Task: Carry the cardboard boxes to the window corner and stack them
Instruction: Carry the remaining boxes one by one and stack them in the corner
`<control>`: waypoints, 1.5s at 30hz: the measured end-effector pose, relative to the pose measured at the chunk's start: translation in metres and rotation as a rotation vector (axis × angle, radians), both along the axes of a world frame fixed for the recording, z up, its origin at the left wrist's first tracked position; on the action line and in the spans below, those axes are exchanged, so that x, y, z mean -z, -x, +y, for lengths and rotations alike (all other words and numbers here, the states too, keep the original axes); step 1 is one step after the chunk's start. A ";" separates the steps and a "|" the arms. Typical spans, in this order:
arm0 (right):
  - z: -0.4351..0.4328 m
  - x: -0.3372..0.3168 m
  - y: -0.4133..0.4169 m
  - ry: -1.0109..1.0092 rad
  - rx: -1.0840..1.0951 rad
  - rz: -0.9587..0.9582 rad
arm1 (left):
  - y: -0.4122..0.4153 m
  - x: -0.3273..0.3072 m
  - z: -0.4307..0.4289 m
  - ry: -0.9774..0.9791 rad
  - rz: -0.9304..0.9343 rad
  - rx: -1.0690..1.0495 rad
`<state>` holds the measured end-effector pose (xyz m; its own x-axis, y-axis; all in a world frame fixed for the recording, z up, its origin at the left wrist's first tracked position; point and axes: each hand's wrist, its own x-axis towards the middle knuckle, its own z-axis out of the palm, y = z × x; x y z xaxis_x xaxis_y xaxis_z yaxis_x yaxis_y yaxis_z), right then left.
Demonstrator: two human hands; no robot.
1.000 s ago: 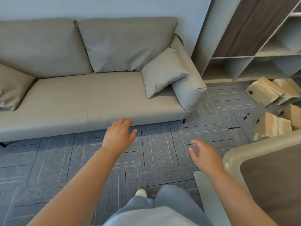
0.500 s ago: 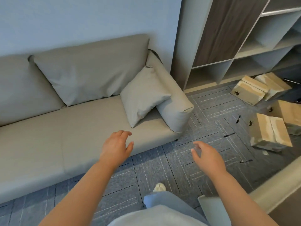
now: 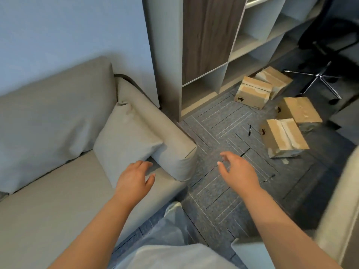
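Left hand and right hand loosely spread, empty. Cardboard boxes tumbled ahead; dark sticks, possibly pens, litter carpet: slip risk approaching.

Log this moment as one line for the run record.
phase: pre-grasp | left hand: open, empty | right hand: open, empty | cardboard boxes: four on floor, none held

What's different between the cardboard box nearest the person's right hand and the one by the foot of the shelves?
The nearest box lies out on the carpet, beyond the right hand; the shelf box sits farther off, by the shelf unit, another box close behind it. The nearest box shows mainly its taped top; the shelf box shows mainly a broad side. Both are shut brown cardboard with pale tape and a small black side mark.
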<state>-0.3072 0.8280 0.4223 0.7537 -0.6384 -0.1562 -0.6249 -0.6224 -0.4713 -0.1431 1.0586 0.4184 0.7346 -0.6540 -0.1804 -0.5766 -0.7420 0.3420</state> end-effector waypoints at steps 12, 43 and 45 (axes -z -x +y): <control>-0.107 0.024 0.035 -0.107 0.544 0.174 | -0.096 -0.010 -0.286 0.076 -0.021 0.556; -0.675 0.051 -0.018 -0.080 0.749 0.146 | -0.113 0.047 -0.866 -0.113 0.088 0.830; -0.701 0.062 -0.025 -0.120 0.822 0.160 | -0.119 0.048 -0.925 -0.134 0.097 0.915</control>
